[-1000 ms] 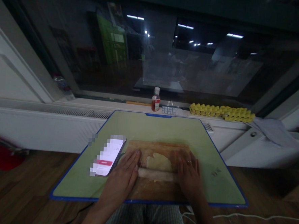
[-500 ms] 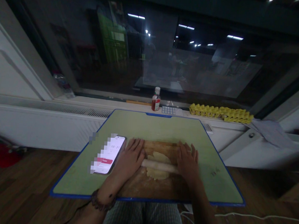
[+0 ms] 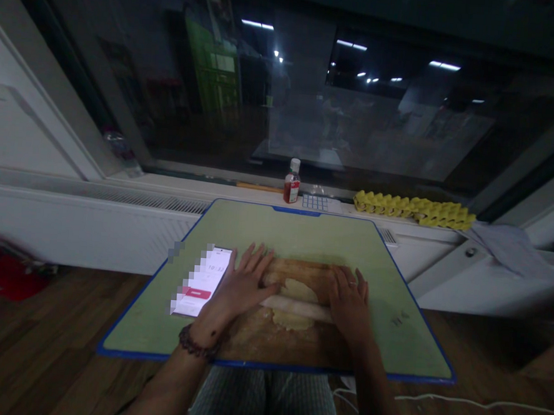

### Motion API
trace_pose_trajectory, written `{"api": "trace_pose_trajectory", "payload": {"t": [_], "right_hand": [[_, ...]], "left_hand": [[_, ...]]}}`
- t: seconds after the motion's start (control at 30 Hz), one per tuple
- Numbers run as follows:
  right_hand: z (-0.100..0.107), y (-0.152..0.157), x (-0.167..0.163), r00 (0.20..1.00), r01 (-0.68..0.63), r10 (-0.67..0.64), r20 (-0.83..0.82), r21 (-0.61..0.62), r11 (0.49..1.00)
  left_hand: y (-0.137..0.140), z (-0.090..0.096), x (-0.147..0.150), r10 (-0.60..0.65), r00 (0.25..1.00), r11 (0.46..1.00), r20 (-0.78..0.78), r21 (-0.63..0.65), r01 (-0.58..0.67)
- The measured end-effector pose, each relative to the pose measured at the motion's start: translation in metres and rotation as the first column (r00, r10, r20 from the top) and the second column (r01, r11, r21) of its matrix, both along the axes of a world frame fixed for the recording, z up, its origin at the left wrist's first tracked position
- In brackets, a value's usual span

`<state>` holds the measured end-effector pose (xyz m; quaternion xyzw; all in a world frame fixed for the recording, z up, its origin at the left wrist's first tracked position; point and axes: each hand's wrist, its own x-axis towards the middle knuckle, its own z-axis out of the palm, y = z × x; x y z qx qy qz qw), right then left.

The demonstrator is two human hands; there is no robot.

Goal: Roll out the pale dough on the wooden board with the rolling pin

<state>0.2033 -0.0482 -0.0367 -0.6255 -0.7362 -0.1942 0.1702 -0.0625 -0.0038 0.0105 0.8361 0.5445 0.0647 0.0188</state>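
A pale rolling pin [image 3: 299, 308] lies crosswise over a flattened, ragged-edged sheet of dough [image 3: 293, 322] on a wooden board [image 3: 291, 353]. My left hand [image 3: 243, 285] rests at the pin's left end, fingers stretched forward and spread, thumb pointing right toward the dough. At the pin's right end lies my right hand [image 3: 349, 299], palm down, its fingers extended forward and slightly apart. Both hands cover the pin's ends. Just left of my left hand, a lit phone [image 3: 201, 284] with a red button on its screen lies on the green table [image 3: 257, 225].
Beyond the table, a windowsill bears a small bottle of red liquid [image 3: 292, 182], a checked card [image 3: 315, 202] and yellow egg trays [image 3: 412, 209]. A grey cloth [image 3: 513, 247] hangs at the right. A clear bottle [image 3: 121, 151] leans at the left. A white cable [image 3: 481, 404] crosses the floor.
My left hand's fingers have spread wider and its thumb has swung out to the right. My right hand stays at the pin's right end. The view has shifted slightly.
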Motion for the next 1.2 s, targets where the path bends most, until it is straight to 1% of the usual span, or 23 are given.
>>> {"api": "trace_pose_trajectory", "payload": {"t": [0.07, 0.13, 0.27, 0.33, 0.37, 0.43, 0.5, 0.6, 0.73, 0.83, 0.93, 1.1, 1.2], "right_hand": [[0.0, -0.003, -0.002, 1.0, 0.012, -0.012, -0.016, -0.001, 1.0], [-0.001, -0.009, -0.006, 0.999, 0.012, -0.012, -0.034, -0.001, 1.0], [-0.005, -0.028, -0.012, 0.992, 0.005, 0.0, -0.124, 0.038, 0.999], [-0.008, -0.04, -0.013, 0.985, 0.018, -0.009, -0.171, 0.048, 0.999], [-0.009, -0.045, -0.014, 0.986, -0.008, 0.015, -0.165, 0.04, 0.999], [-0.012, -0.052, -0.014, 0.984, 0.0, 0.006, -0.178, 0.037, 0.999], [-0.011, -0.053, -0.014, 0.982, 0.023, -0.019, -0.188, 0.02, 1.0], [-0.006, -0.043, -0.013, 0.986, 0.041, -0.042, -0.159, -0.01, 0.999], [-0.001, -0.021, -0.011, 0.999, 0.041, -0.042, -0.033, -0.025, 0.999], [-0.001, -0.012, -0.009, 0.998, 0.036, -0.035, 0.055, -0.007, 0.999], [0.0, -0.015, -0.01, 0.997, 0.038, -0.039, 0.064, 0.017, 0.999], [0.004, -0.033, -0.016, 0.998, 0.06, -0.06, 0.004, 0.025, 0.998], [0.004, -0.031, -0.017, 0.998, 0.059, -0.058, -0.014, 0.034, 0.998]], "left_hand": [[-0.003, -0.003, -0.001, -0.004, 1.0, 1.0, 0.018, 0.028, 0.004], [-0.012, -0.006, -0.004, -0.009, 0.999, 0.998, 0.036, 0.067, 0.006], [-0.046, -0.013, -0.014, -0.037, 0.996, 0.982, 0.084, 0.188, 0.021], [-0.065, -0.018, -0.018, -0.057, 0.994, 0.974, 0.095, 0.224, 0.035], [-0.072, -0.02, -0.019, -0.06, 0.993, 0.971, 0.099, 0.238, 0.035], [-0.081, -0.022, -0.02, -0.048, 0.992, 0.967, 0.114, 0.253, 0.018], [-0.081, -0.023, -0.018, -0.027, 0.99, 0.972, 0.135, 0.237, -0.005], [-0.066, -0.021, -0.012, -0.005, 0.985, 0.98, 0.172, 0.195, -0.029], [-0.035, -0.014, -0.005, 0.017, 0.984, 0.991, 0.175, 0.131, -0.04], [-0.023, -0.011, -0.002, 0.026, 0.987, 0.993, 0.161, 0.112, -0.044], [-0.028, -0.013, -0.003, 0.027, 0.989, 0.99, 0.144, 0.133, -0.046], [-0.053, -0.019, -0.008, -0.021, 0.992, 0.985, 0.122, 0.174, 0.0], [-0.05, -0.018, -0.006, -0.01, 0.993, 0.983, 0.115, 0.182, -0.011]]}}
